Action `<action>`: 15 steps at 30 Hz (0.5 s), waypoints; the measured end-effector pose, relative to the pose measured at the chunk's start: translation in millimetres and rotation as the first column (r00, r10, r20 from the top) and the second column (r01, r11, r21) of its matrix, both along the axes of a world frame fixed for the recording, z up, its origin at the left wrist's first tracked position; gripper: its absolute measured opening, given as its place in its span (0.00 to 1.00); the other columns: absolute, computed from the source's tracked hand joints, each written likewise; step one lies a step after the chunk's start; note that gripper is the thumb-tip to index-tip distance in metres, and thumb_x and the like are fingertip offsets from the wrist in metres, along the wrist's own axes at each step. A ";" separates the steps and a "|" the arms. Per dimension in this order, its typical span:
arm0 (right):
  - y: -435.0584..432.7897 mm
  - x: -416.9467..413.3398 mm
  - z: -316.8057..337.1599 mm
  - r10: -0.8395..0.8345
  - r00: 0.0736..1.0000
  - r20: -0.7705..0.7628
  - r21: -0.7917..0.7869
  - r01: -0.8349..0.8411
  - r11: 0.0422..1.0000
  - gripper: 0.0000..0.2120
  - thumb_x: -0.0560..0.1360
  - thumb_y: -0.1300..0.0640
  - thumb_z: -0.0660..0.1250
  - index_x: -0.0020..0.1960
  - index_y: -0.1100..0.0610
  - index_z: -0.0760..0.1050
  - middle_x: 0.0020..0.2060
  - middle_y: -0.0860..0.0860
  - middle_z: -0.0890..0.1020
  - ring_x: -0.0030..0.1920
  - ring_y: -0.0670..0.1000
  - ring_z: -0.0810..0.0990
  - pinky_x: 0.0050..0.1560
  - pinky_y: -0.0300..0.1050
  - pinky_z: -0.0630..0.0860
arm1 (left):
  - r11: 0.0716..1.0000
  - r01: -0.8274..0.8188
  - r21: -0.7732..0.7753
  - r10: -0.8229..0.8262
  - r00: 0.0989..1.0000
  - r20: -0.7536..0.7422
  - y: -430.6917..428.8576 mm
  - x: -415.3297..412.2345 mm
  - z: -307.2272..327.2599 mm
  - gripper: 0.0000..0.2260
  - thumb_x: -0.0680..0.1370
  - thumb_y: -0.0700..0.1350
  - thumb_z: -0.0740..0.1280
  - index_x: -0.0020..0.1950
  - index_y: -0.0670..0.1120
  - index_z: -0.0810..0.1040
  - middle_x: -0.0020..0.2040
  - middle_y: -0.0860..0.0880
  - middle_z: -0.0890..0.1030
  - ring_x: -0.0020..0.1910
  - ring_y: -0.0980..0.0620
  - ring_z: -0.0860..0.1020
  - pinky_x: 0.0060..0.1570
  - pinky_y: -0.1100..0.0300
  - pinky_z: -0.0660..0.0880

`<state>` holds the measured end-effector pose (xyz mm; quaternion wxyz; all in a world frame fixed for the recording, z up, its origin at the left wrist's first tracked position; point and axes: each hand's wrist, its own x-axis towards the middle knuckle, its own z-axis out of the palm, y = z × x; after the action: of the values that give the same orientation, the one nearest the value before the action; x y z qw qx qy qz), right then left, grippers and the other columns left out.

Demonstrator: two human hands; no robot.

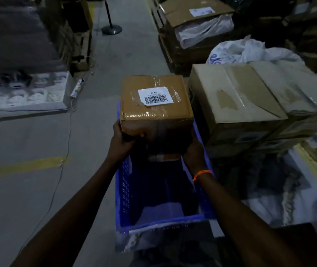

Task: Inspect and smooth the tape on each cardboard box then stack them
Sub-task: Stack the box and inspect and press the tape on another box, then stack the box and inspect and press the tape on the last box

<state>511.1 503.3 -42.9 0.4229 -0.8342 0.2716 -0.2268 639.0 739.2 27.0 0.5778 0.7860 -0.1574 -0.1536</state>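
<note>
Above the blue crate [124, 182], we held a taped cardboard box [154, 106] with a barcode label [155, 97], left hand [123, 139] and right hand [193, 151] both gripping its near lower corners, larger boxes [236, 101] just beside.

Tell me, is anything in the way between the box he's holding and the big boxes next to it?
Nothing visible. Both hands, left and right, hold the small box above the blue crate; the big boxes sit beside it.
</note>
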 end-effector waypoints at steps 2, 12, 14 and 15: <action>1.4 -2.2 -2.7 0.001 1.000 -0.012 -0.019 -0.002 1.000 0.34 0.77 0.67 0.70 0.81 0.54 0.65 0.66 0.57 0.81 0.62 0.58 0.81 0.57 0.43 0.75 | 0.999 -0.047 0.013 0.047 0.999 0.014 -1.0 -9.2 -3.2 0.44 0.68 0.63 0.76 0.76 0.50 0.59 0.69 0.51 0.75 0.62 0.56 0.78 0.56 0.55 0.79; -33.1 -104.5 18.3 0.365 0.931 -0.014 -0.372 -0.343 0.862 0.21 0.78 0.58 0.69 0.67 0.68 0.77 0.62 0.66 0.82 0.63 0.66 0.81 0.64 0.59 0.78 | 0.985 -0.079 0.156 -0.006 0.874 0.485 -63.2 -149.5 -26.1 0.19 0.82 0.55 0.65 0.59 0.38 0.77 0.51 0.42 0.79 0.51 0.42 0.78 0.53 0.46 0.76; -61.9 -144.3 9.0 0.383 0.923 -0.026 -0.512 -0.341 0.788 0.24 0.81 0.51 0.64 0.69 0.67 0.76 0.67 0.65 0.79 0.70 0.65 0.75 0.71 0.56 0.71 | 0.967 0.040 0.250 -0.185 0.785 0.591 -102.3 -186.9 -23.8 0.18 0.82 0.52 0.66 0.62 0.38 0.78 0.55 0.40 0.80 0.56 0.44 0.76 0.57 0.52 0.73; -79.2 -166.4 2.3 0.378 0.925 -0.050 -0.537 -0.343 0.770 0.26 0.81 0.49 0.62 0.71 0.66 0.75 0.70 0.64 0.76 0.73 0.64 0.72 0.74 0.57 0.68 | 0.951 0.078 0.299 -0.257 0.738 0.624 -123.1 -207.4 -25.1 0.20 0.82 0.54 0.64 0.65 0.39 0.77 0.60 0.40 0.79 0.61 0.43 0.75 0.61 0.49 0.72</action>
<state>344.7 424.2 -40.5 0.2165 -0.9477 0.0192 -0.2335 431.6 616.1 2.0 0.3642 0.8391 -0.3994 0.0612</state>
